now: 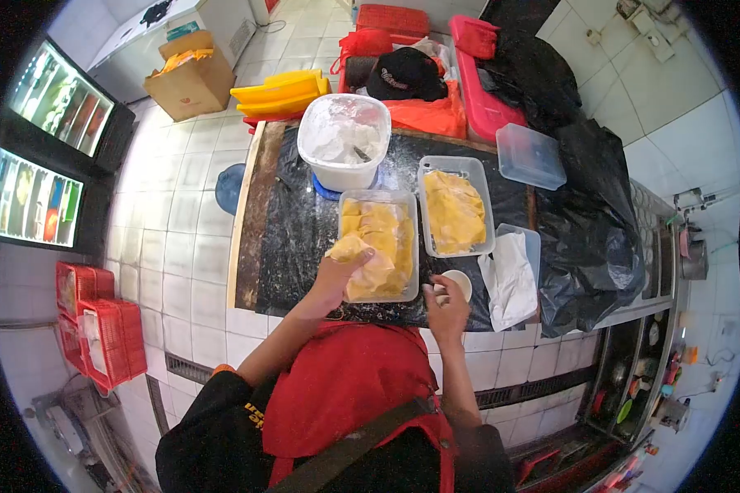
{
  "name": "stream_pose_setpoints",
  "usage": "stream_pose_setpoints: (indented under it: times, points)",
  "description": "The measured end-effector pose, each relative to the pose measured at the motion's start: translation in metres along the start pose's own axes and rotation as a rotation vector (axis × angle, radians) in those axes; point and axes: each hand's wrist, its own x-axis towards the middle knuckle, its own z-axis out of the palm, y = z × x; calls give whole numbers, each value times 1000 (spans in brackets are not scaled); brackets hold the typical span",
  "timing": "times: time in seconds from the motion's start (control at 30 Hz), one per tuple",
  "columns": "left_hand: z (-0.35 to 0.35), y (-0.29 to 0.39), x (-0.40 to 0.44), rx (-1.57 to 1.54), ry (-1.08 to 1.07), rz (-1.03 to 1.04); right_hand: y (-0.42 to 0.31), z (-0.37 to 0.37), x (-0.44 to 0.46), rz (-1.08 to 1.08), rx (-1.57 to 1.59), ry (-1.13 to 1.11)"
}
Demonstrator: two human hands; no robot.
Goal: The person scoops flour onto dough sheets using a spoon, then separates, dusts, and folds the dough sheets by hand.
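My left hand point(341, 278) is closed on a floury yellow dough sheet point(352, 248), at the near left corner of a clear plastic container point(415, 283). Yellow folded dough pieces point(390, 226) lie in rows inside that container, with a paler floury piece point(372, 278) beside my fingers. My right hand point(448, 311) is at a small round white dish point(464, 282) near the table's front edge. Its fingers are bent and a little apart, and I see nothing held between them. What the dish holds is mostly hidden by the hand.
A second container point(490, 238) with yellow dough stands to the right. Behind is a white tub point(344, 174) of white powder with a utensil in it. White paper point(511, 283), an empty clear box point(531, 156) and black plastic sheeting point(588, 222) lie on the right.
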Motion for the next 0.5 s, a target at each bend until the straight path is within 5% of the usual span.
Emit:
stream_pose_setpoints:
  times: [0.03, 0.1, 0.23, 0.5]
  points:
    - [-3, 1, 2, -16, 27, 1, 12, -9, -4, 0, -3, -5]
    - [-4, 0, 5, -31, 54, 19, 38, -17, -9, -264, -571, 259]
    - [-4, 1, 6, 98, 32, 28, 53, -7, -18, -61, -746, 95]
    - [15, 15, -10, 134, 7, 96, -50, 3, 14, -420, -34, -62]
